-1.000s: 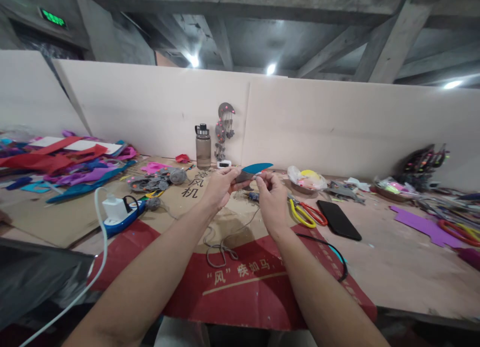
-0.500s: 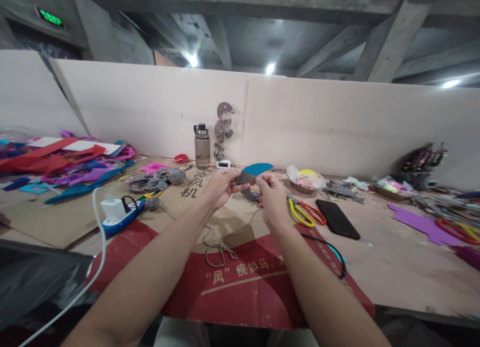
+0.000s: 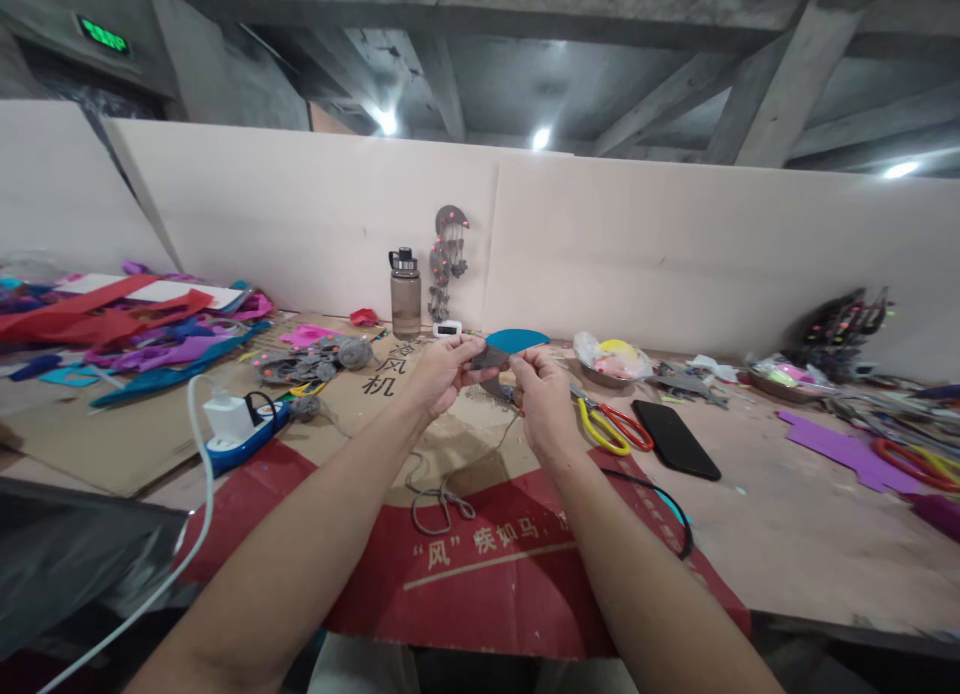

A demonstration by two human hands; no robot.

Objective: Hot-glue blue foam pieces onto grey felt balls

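Covering the bench, a brown-and-red printed cardboard sheet spreads under both forearms. At ten o'clock from the hands lies a heap of red, purple and blue felt strips. A blue power strip with a white charger sits at nine o'clock. A smoky grey plastic water bottle stands upright at eleven. A flat black phone lies at three o'clock, yellow-and-red handled scissors just beside it. A loose grey cord curls at six. Raised above the sheet, the left hand pinches one end of a small teal-and-grey leaf-shaped felt piece; the right hand pinches its lower grey edge, fingertips pressed together.
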